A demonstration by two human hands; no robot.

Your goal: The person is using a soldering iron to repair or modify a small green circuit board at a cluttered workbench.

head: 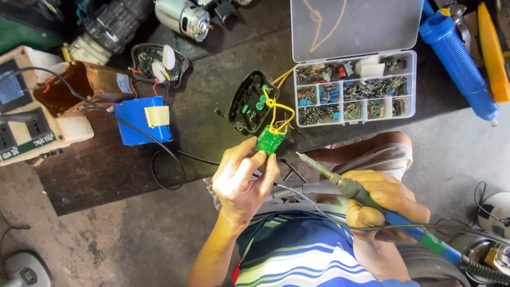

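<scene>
My left hand point(241, 178) pinches a small green circuit board point(269, 140) by its lower edge. Yellow wires point(275, 109) run from the board up into an open black plastic casing point(248, 102) lying on the dark work board. My right hand point(383, 204) grips a soldering iron point(340, 180) with a blue handle; its metal tip points up and left, a short way right of the green board and apart from it.
An open clear parts box point(355, 87) with several compartments of small components stands at the back right. A blue desoldering pump point(459, 58) lies at the far right. A blue battery pack point(142, 119), a copper coil point(87, 85), a small motor point(183, 17) and a socket box point(24, 122) sit left.
</scene>
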